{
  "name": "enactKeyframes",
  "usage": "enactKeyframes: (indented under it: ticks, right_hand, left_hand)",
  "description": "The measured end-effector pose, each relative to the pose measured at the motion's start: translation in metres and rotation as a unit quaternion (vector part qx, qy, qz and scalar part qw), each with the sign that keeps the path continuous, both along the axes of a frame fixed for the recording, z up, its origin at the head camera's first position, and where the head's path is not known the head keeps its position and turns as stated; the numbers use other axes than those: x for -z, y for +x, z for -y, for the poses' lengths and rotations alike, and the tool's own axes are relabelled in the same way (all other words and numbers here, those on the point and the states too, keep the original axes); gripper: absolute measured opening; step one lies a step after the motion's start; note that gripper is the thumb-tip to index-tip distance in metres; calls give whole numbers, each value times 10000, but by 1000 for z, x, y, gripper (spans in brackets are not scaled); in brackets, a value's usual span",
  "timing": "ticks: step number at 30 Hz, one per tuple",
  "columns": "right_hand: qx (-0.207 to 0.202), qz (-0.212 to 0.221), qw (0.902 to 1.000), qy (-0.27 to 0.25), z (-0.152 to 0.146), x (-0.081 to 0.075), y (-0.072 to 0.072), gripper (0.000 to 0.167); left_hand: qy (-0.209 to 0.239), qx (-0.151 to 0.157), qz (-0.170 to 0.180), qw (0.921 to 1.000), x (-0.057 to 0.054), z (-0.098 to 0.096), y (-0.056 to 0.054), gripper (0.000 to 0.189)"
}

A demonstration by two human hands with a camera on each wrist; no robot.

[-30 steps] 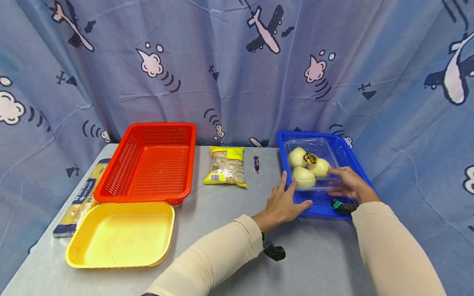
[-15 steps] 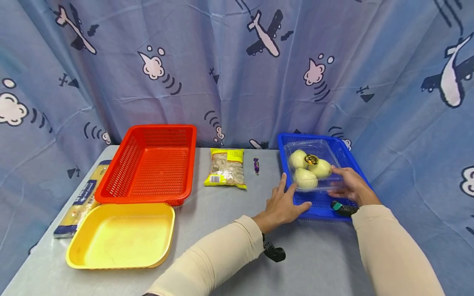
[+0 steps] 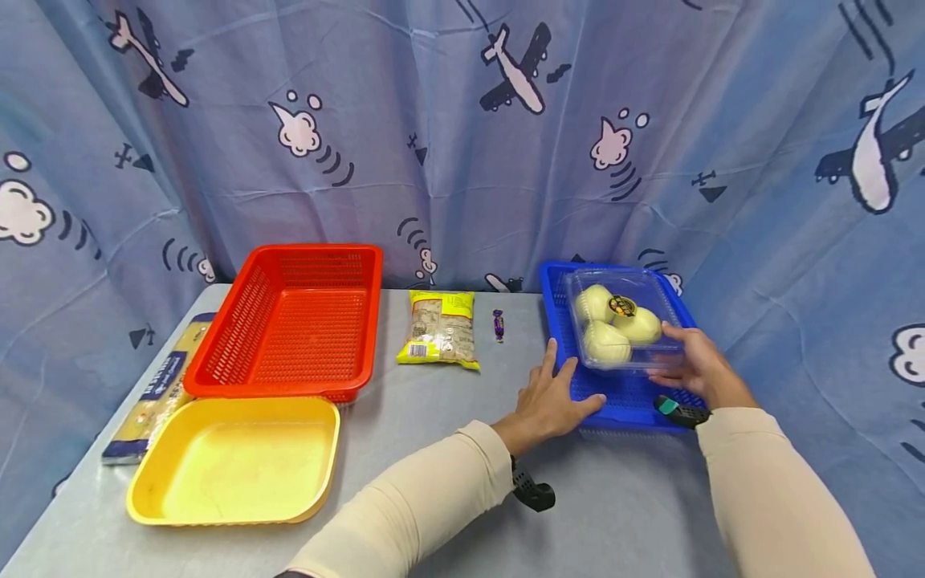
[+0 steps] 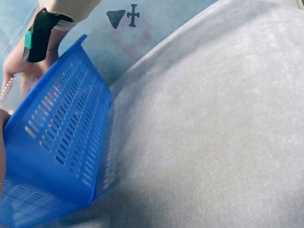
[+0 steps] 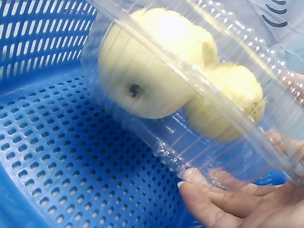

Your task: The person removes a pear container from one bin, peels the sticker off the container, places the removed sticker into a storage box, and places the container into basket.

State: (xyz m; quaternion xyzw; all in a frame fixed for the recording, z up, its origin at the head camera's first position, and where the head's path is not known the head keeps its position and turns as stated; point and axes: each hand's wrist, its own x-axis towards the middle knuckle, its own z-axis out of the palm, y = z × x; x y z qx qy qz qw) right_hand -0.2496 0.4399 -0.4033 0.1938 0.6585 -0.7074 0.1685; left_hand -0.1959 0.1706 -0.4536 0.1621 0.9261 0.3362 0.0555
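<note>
My right hand point(image 3: 704, 365) grips the right end of a clear plastic clamshell box point(image 3: 650, 281), with fingers beneath it in the right wrist view. Inside lie three pale yellow pear-like fruits point(image 5: 147, 66), under a dark round label point(image 3: 622, 307). The box is tilted, raised above the floor of a blue perforated basket point(image 3: 629, 413). At the basket's front left corner my left hand point(image 3: 548, 401) rests on the rim, fingers spread and fairly straight. Only a sliver of that hand shows in the left wrist view, against the basket's slotted wall point(image 4: 66, 114).
A red basket point(image 3: 311, 321) stands at the back left, behind a yellow tray point(image 3: 238, 474). Partly under them lies a long flat packet point(image 3: 162, 381). A yellow-edged bag point(image 3: 441, 329) and a small purple-wrapped sweet point(image 3: 499, 324) lie mid-table. A curtain point(image 3: 433, 160) hangs behind.
The right hand has moved the plastic box to the right and raised it from the basket's left side. The left hand has stayed at the basket's corner.
</note>
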Motion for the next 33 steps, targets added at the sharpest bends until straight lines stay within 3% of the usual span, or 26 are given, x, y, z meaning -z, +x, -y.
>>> enactKeyframes:
  ticks: [17,24,30,33]
  right_hand:
    - [174,-301,9986,-386,2,-15,11,84]
    - [232,-487,9972,-515,10,-25,17,30]
    - [242,-480,9968,-596,16,-34,21,52]
    - [256,-490,9962,-668,18,-36,23,44]
  left_hand:
    - [-6,-33,11,10000,1,-1,-1,79]
    - [23,19,15,10000,0,0,0,79]
    - [34,46,-7,10000,0,1,0,79]
    - [31,47,2,10000,0,1,0,80]
